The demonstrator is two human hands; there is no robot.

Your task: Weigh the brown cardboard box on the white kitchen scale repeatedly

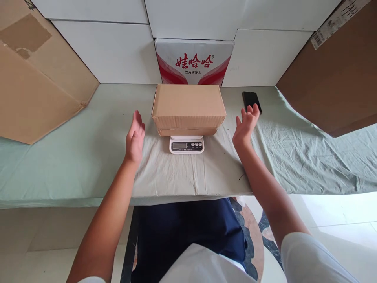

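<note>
Box (188,105): plain brown corrugated cardboard, matt. Scale (186,144) beneath the box: white smooth plastic, slightly glossy, dark display. Cloth (88,157) under the scale: pale green woven fabric, matt, creased. Phone (251,100) right of the box: black, glossy. Carton (193,63) behind the box: printed white-and-red card, smooth. Cardboard sheet (35,86) left of the box: brown, matt, taped.

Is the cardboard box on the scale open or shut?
Shut: the cardboard box shows flat closed top, resting on the scale.
</note>
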